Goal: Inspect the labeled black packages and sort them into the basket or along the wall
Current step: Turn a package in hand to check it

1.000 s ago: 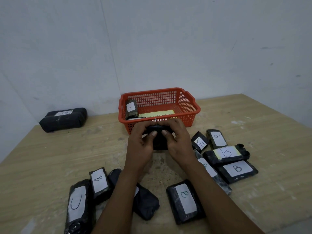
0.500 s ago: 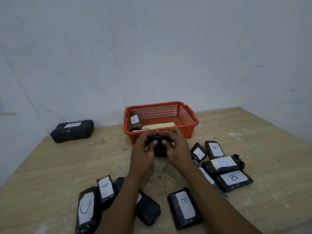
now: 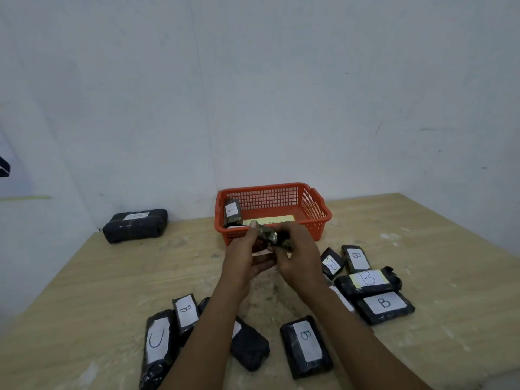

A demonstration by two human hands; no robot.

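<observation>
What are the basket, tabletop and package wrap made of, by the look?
Basket: moulded plastic, matte orange-red; open grid walls, rolled rim.
Table: pale wood or plywood, unfinished-looking; visible grain, whitish scuffs.
Held package: probably black plastic film, glossy; creases catch light. Both hands grip it: left hand, right hand.

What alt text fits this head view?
Both hands hold a small black package before a red basket on a wooden table. Labeled packages lie nearby; another sits by the wall.
</observation>
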